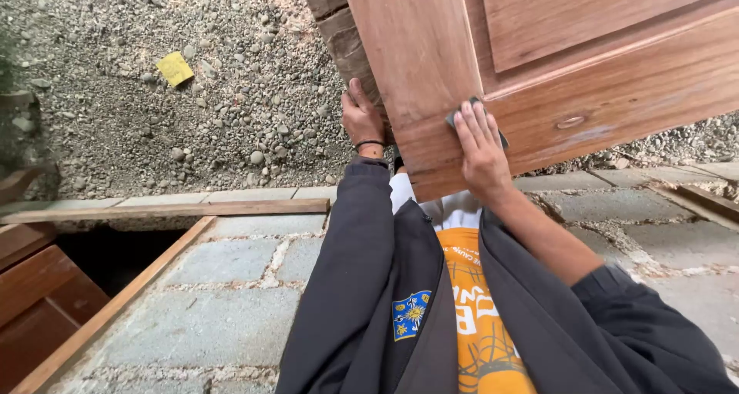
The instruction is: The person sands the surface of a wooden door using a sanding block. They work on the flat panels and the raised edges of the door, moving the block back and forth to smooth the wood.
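Observation:
A brown panelled wooden door (585, 63) fills the upper right of the head view, its corner close to my chest. My right hand (479, 149) lies flat on the door's face, fingers together, pressing a dark grey piece of sandpaper (454, 117) against the wood near the lower corner. My left hand (360, 117) grips the door's left edge from behind, thumb and fingers wrapped round it, a thin dark band on the wrist. A small round knot or plug (570, 122) marks the rail right of my right hand.
Gravel ground (192, 101) with a yellow scrap (175, 68) lies at the upper left. Grey paving stones (231, 301) are underfoot. A long wooden strip (165, 210) and more brown timber pieces (38, 301) sit at the left around a dark gap.

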